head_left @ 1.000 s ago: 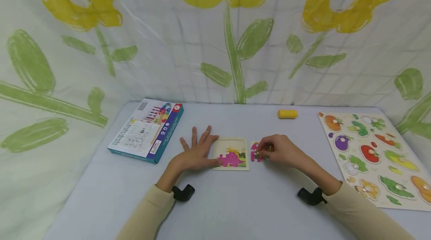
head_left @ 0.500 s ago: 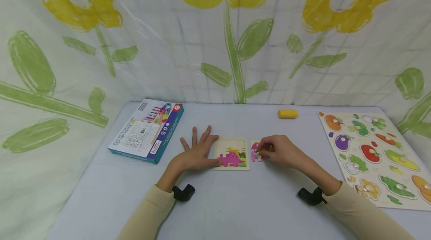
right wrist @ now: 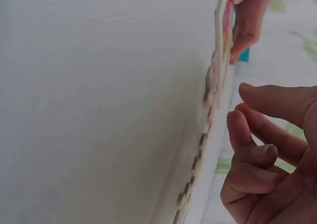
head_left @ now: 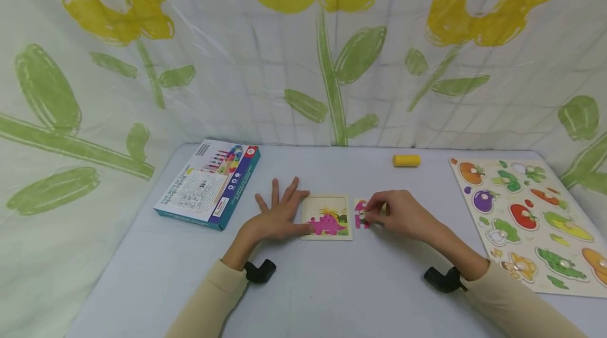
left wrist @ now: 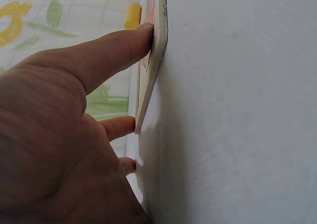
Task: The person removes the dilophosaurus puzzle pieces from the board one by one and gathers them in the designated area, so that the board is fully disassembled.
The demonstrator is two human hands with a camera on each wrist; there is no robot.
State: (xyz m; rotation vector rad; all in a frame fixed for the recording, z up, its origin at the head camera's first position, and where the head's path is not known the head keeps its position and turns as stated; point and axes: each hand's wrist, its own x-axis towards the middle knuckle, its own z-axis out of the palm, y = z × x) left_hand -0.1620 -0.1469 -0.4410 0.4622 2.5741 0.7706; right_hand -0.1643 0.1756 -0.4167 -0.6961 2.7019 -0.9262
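Puzzle tray [head_left: 332, 202] lies flat on the table [head_left: 303, 285], near its middle, with pink dinosaur pieces [head_left: 327, 224] set in its lower part and bare base along the top and upper left. Resting its thumb on the tray's lower left is the left hand [head_left: 277, 219], fingers spread and grasping nothing, the index fingertip at the upper left corner. Just right of the tray, outside its rim, pink loose pieces [head_left: 360, 221] lie on the table. Over them is the right hand [head_left: 398, 212], fingers bent, thumb apart from them in the right wrist view, with nothing visible in its grasp. Well to the right, a board [head_left: 502, 205] holds vegetable pieces [head_left: 524, 217], several with pale knobs. Left and slightly farther, a flat carton [head_left: 208, 185] lies printed face up, its contents hidden. Beyond, a yellow cylinder [head_left: 406, 160] lies on its side before a flowered sheet [head_left: 265, 64].
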